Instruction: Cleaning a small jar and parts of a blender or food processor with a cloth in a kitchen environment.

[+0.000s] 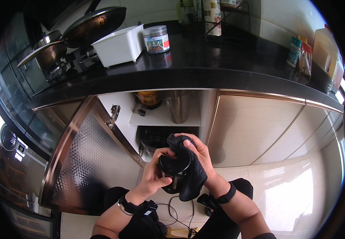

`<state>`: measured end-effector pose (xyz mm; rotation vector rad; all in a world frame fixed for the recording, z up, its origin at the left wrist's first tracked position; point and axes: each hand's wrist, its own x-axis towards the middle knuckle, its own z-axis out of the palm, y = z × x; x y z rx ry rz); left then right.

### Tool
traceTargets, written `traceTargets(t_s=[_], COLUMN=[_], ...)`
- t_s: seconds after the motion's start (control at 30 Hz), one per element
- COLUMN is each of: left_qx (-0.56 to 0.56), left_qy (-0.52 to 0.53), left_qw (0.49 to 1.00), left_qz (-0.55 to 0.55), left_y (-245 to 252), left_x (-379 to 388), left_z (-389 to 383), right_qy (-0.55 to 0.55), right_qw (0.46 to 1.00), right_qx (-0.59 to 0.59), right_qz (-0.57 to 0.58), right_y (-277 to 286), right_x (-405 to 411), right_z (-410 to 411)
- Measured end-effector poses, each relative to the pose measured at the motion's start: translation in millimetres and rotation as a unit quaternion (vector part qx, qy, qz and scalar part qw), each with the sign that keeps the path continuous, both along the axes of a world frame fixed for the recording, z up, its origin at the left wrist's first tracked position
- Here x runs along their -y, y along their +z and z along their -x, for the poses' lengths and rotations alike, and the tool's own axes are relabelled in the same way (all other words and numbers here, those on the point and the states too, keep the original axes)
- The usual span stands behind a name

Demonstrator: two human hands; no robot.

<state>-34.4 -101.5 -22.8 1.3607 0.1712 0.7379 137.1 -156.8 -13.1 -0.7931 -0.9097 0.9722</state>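
Observation:
My left hand [154, 176] grips a black, open-rimmed cylindrical vessel [172, 165], probably an appliance part, in front of the open cabinet. Its thumb lies along the near side. My right hand [201, 154] holds a black terry cloth [195, 179], pinched at its upper end and draped against the vessel's right side. The cloth hides part of the rim and that side. Below both hands, a thin black cable [170, 206] loops over the tiled floor between my knees.
A patterned cabinet door [97, 158] stands swung out at left. Inside are a tall metal container [178, 109], a yellow-and-black item [149, 100] and a black appliance [153, 136]. The black countertop [214, 59] above bears a white tub [118, 47], a lidded jar [157, 40] and pans [96, 24].

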Motion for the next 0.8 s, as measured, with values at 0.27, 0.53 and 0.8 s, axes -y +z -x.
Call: traceTargets(t_s=[0.27,0.53,0.8], left_qx=[0.022,0.048,-0.010], left_qy=[-0.002,0.073,0.143], left_qw=[0.997,0.992,0.989], left_qz=[0.078,0.096,-0.027], left_y=[-0.3,-2.5,-4.9], left_x=[-0.4,2.2,0.3], left_z=[0.3,-4.1,-3.8], right_qy=[-0.049,-0.205,-0.255], right_qw=[0.998,0.933,0.896], right_qx=[0.034,0.284,0.350], right_qz=[-0.027,-0.080,-0.102], right_y=[-7.7,-4.3,1.5], right_x=[1.5,7.6,13.4], right_z=[10.8,22.0,19.4])
